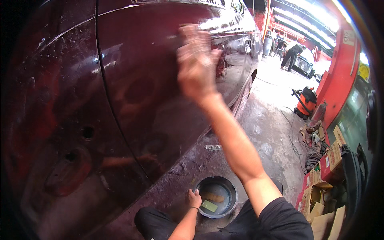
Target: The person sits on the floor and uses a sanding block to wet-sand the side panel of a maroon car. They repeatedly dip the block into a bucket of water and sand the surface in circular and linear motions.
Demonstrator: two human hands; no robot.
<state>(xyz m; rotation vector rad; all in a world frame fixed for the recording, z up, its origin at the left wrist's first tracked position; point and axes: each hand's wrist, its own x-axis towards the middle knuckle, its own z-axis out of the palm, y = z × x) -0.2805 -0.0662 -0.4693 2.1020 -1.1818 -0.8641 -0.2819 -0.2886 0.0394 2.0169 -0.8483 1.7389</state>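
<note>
My right hand is raised against the dark red side panel of a car. Motion smears its fingers, so whether they hold anything cannot be made out. Low down in front of me, my left hand is closed on the left rim of a round black basin. Inside the basin lie a pale yellow-green rectangular pad and a tan, brownish flat piece, in what looks like water. The panel is wet and glossy, with streaks on the part right of my right hand.
A small light strip lies on the wet floor beside the car. To the right are an orange and black vacuum, tangled hoses, and cardboard boxes. A person bends over another car in the distance.
</note>
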